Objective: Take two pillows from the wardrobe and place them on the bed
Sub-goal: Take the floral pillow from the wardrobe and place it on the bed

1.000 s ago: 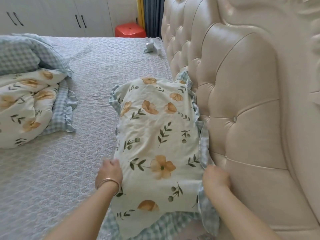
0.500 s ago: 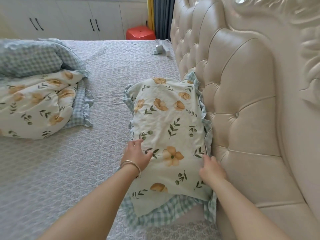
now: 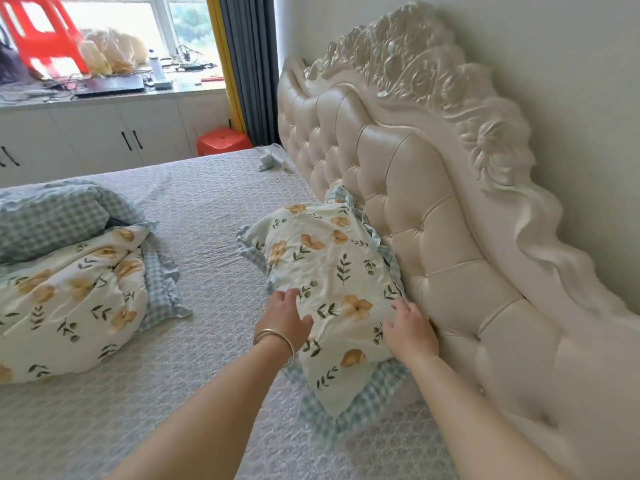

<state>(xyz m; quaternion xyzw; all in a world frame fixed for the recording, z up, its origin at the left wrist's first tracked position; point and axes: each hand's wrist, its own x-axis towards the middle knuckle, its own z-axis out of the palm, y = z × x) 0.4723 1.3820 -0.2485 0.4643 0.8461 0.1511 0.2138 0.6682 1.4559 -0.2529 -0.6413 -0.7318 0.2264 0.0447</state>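
A floral pillow (image 3: pixel 332 268) with a blue gingham frill lies on the grey quilted bed (image 3: pixel 194 216), its long side against the cream tufted headboard (image 3: pixel 408 209). My left hand (image 3: pixel 284 318), a bangle on its wrist, rests flat on the pillow's left side with fingers apart. My right hand (image 3: pixel 410 332) lies on the pillow's right side next to the headboard, fingers spread and gripping nothing. A second bundle of matching floral and gingham bedding (image 3: pixel 69 299) sits on the bed's left; I cannot tell whether it is a pillow or a quilt.
White cabinets (image 3: pixel 104 140) with a cluttered top run under the window beyond the bed. A red stool (image 3: pixel 223 142) stands by the bed's far corner beside grey curtains (image 3: pixel 247 64). A small white object (image 3: pixel 272 161) lies near the headboard's far end.
My hands have slid from the pillow's near edges up onto its middle. The view has tilted upward, bringing the window and the carved top of the headboard into sight.
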